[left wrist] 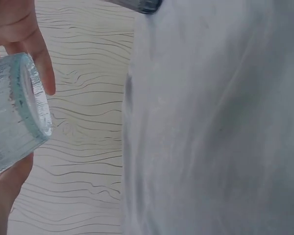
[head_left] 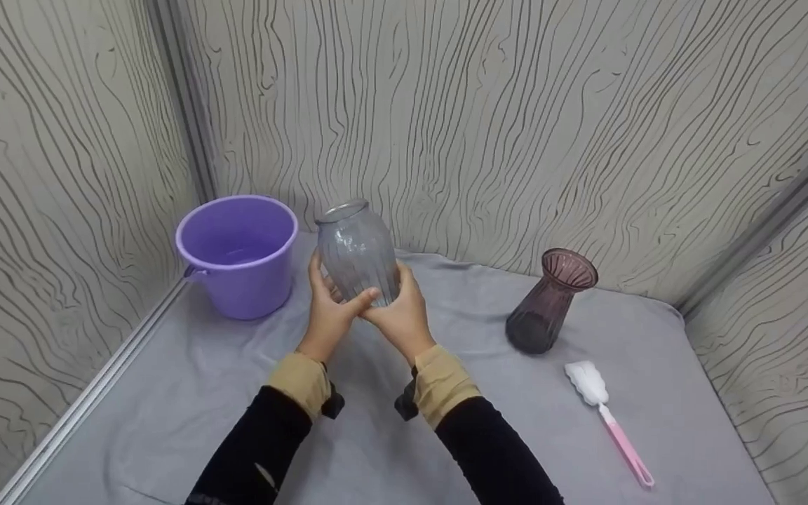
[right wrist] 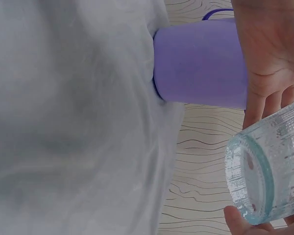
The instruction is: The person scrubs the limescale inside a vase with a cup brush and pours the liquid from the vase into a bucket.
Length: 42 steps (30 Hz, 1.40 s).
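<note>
A clear ribbed glass vase (head_left: 356,249) is held off the cloth, tilted, mouth upper left. My left hand (head_left: 329,308) grips its left side low down, thumb across the front. My right hand (head_left: 404,308) grips the lower right side, the thumbs meeting near the base. In the left wrist view the vase's thick base (left wrist: 32,103) shows between both hands. The right wrist view also shows the glass base (right wrist: 250,178), with right-hand fingertips (right wrist: 233,219) beneath it. Far fingers are partly hidden behind the glass.
A purple bucket (head_left: 253,287) stands at the back left, against the wall. To the right stands a purple-tinted flared glass vase (head_left: 543,308). Before it lies a white-headed sponge brush with a pink handle (head_left: 625,445). A grey cloth (head_left: 495,393) covers the surface; patterned walls enclose it.
</note>
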Each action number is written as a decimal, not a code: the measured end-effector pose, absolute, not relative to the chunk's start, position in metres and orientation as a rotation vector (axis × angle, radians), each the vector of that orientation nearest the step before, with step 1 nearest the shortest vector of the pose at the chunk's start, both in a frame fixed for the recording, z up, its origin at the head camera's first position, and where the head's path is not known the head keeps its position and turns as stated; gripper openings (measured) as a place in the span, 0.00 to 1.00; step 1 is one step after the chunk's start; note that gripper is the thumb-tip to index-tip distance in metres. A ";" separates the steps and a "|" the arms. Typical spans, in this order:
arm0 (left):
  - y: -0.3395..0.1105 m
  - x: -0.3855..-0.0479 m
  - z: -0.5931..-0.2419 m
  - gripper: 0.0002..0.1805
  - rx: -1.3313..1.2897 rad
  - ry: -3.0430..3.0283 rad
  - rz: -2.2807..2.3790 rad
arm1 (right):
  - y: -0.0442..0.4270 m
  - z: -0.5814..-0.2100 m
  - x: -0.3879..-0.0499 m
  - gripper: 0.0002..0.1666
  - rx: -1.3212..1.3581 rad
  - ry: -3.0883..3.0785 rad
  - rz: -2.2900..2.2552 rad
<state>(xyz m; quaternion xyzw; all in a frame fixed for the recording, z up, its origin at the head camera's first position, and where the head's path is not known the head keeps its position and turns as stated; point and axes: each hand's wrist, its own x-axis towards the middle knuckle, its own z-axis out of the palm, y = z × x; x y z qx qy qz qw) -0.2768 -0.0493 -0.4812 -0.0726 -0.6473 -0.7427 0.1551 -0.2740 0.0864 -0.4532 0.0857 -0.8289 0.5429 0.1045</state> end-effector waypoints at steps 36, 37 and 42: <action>-0.091 -0.295 -0.473 0.50 -0.030 -1.298 -2.613 | 0.056 -0.446 -0.279 0.43 0.588 -2.435 1.274; -0.091 -0.294 -0.474 0.49 -0.035 -1.286 -2.620 | 0.056 -0.447 -0.280 0.43 0.595 -2.427 1.280; -0.089 -0.295 -0.476 0.49 -0.049 -1.242 -2.645 | 0.051 -0.450 -0.281 0.45 0.574 -2.416 1.315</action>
